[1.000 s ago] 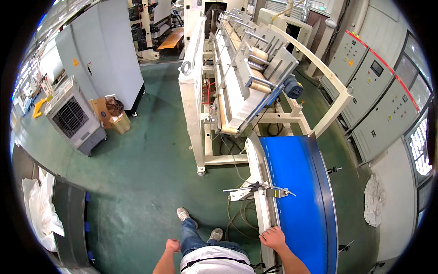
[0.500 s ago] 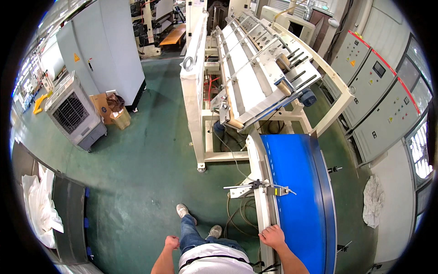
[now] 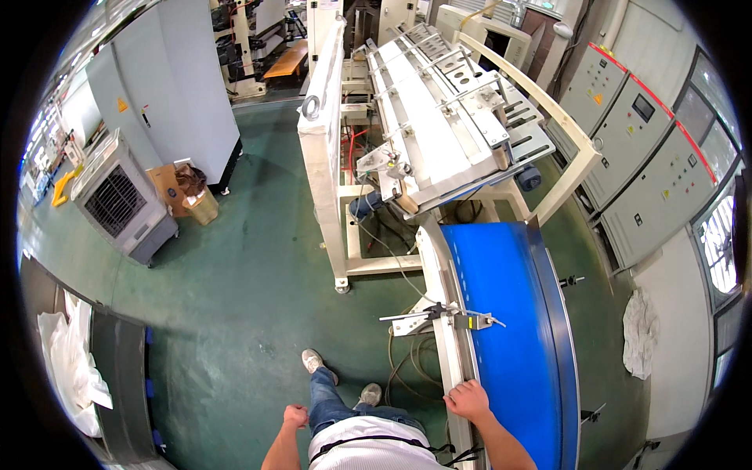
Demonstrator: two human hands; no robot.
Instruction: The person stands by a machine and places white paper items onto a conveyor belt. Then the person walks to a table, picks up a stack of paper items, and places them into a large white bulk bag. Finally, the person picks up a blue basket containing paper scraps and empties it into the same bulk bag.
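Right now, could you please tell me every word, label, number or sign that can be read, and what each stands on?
No words or numbers are legible.
Yellow triangle sign on the tall grey cabinet: symbol too small.
Yellow triangle on the red-topped control cabinets: too small.
Dark round mark on the cardboard box: blurred.
Yellow label beside the blue belt: too small.

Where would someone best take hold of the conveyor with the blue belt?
Probably by its pale side rail, reaching from the left: that edge is long and narrow, while the blue belt beside it looks too broad and flat to grip. The right hand rests on this rail, short of the metal bracket.
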